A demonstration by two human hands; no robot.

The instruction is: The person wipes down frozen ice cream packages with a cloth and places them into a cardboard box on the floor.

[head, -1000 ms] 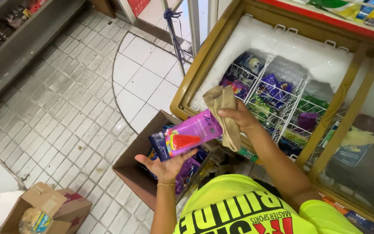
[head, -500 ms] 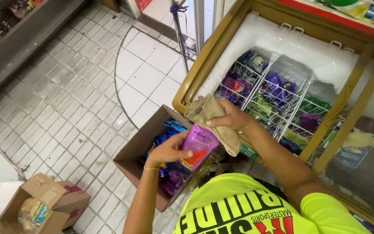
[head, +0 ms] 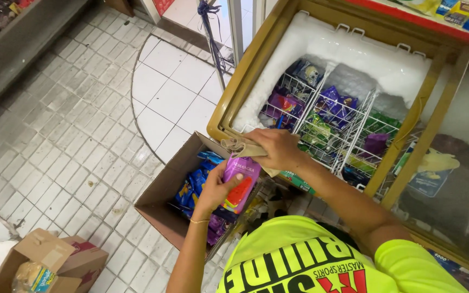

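At freezer rim [head: 229, 116], fingers [head: 221, 182] hold packet [head: 240, 184].

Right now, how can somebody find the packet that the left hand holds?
Start at the open brown cardboard box on the tiled floor beside the chest freezer. Above it, the left hand grips a flat pink packet; its red ice-pop picture distinguishes it from the blue packets below.

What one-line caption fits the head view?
Left hand holds a pink ice-pop packet over a box; right hand grips folded cardboard beside the freezer.
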